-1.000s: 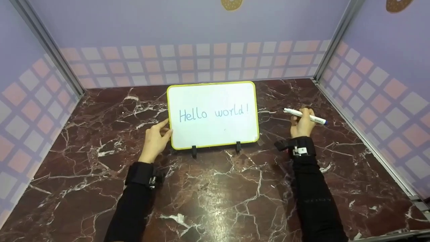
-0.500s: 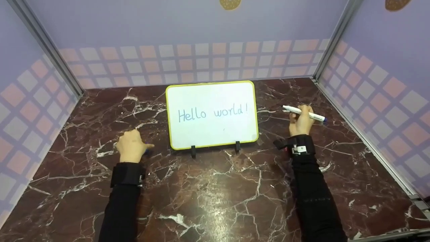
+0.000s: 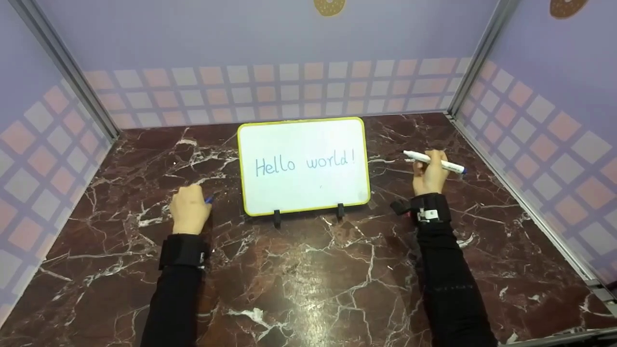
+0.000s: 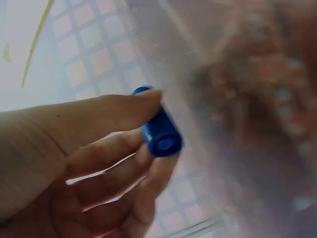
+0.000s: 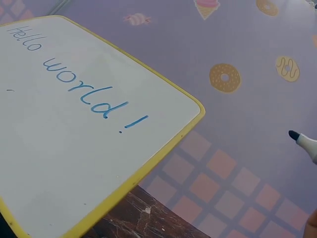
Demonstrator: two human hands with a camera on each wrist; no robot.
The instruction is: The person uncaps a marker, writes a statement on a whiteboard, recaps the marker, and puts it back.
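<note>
My left hand (image 3: 189, 209) pinches a blue marker cap (image 4: 163, 139) between thumb and fingers, left of the whiteboard; the cap's hollow end shows in the left wrist view. On the right, my right hand (image 3: 431, 174) grips a white marker (image 3: 453, 166) with a blue end, its bare dark tip (image 5: 294, 135) pointing left toward the board without touching it. Between both hands a yellow-framed whiteboard (image 3: 303, 190) leans upright on two black feet (image 3: 277, 218). "Hello world!" is written on it in blue.
The stand is on a dark red marbled table (image 3: 299, 284). A purple wall (image 3: 270, 33) with pink and white checks rises behind, and similar panels stand at left and right with metal corner posts (image 3: 67, 67).
My left hand has let go of the board's left edge and moved left and slightly down; the blue cap now shows in it. The right hand with the marker has hardly moved.
</note>
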